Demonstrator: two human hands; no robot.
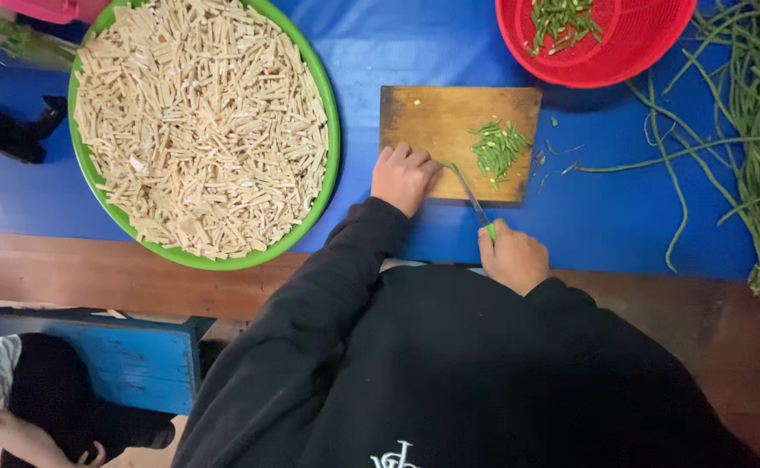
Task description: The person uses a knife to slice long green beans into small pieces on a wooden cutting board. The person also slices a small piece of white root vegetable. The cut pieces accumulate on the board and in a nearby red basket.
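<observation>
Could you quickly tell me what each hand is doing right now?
Left hand: curled, resting on the cutting board.
Right hand: closed around the knife.

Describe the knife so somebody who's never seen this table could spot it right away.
Find the wooden cutting board on the blue table, between the big green bowl and the red basket. The knife slants across the board's near edge, held in the right hand. It is the only metal thing there: thin blade, green handle.
</observation>
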